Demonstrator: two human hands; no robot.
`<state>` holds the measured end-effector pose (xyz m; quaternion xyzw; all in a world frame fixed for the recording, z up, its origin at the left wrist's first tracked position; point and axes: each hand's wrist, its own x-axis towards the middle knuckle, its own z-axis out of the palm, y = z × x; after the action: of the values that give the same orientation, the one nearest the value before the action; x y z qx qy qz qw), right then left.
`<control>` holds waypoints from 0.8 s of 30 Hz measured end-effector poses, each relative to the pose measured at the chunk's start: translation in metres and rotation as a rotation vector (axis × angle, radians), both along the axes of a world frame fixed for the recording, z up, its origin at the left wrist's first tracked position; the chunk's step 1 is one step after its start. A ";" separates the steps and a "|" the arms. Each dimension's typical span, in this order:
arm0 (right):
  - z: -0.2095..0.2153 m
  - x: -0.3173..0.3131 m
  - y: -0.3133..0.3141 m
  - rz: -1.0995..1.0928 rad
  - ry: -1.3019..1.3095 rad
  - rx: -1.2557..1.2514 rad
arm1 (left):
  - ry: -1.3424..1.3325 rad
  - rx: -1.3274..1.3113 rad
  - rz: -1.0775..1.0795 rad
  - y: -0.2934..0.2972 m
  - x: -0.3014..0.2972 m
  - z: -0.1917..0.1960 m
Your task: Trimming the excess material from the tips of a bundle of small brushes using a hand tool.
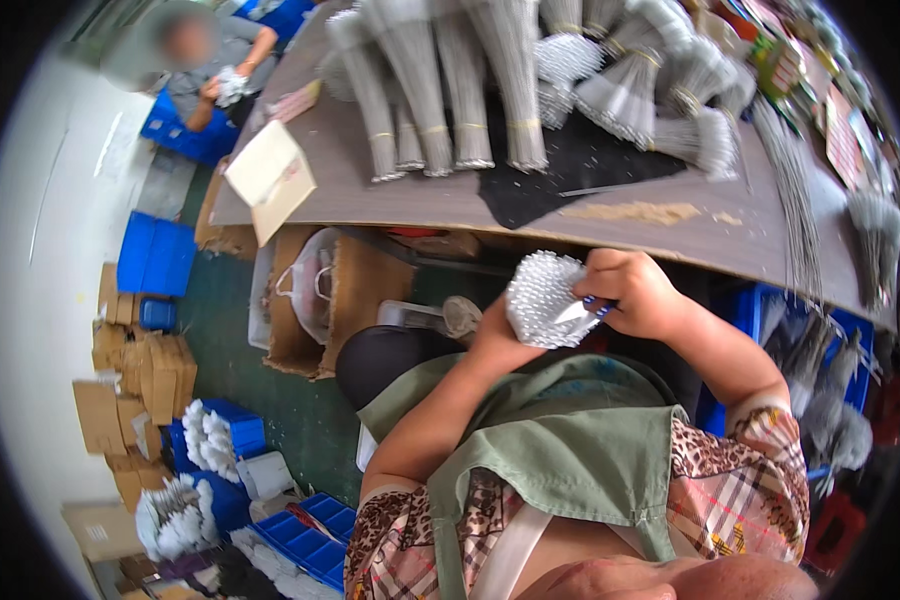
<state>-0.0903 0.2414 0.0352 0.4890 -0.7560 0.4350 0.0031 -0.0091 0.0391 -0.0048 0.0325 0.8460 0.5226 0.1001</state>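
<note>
Clearly, my left grip (507, 335) wraps the silvery-tipped bundle (542, 285) just this side of the tabletop (390, 208), seemingly to keep its tips together, facing me; my right grip (630, 290) clasps a blue-handled pointed tool (573, 312), blade angled over those tips, likely for control.

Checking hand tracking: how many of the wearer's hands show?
2: the left hand, partly hidden, holding the silvery bundle; the right hand, at the bundle's right side, holding a pointed tool.

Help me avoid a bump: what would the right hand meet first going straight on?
Likely the silvery bundle in the left hand; the small tool in the right hand overlaps it, though depth is unclear.
</note>
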 end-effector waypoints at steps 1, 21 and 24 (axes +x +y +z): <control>0.001 0.000 0.002 -0.016 -0.047 -0.059 | -0.023 0.071 -0.021 -0.002 0.002 0.006; 0.023 -0.034 -0.010 -0.370 -0.603 -0.931 | -0.009 0.117 -0.036 -0.002 0.019 -0.044; 0.006 -0.016 -0.003 -0.479 -0.571 -0.690 | 0.006 0.222 -0.079 0.002 0.013 -0.039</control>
<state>-0.1063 0.2381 0.0410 0.1342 -0.6299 0.7629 0.0574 0.0039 0.0412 -0.0443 0.0783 0.7812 0.6088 0.1141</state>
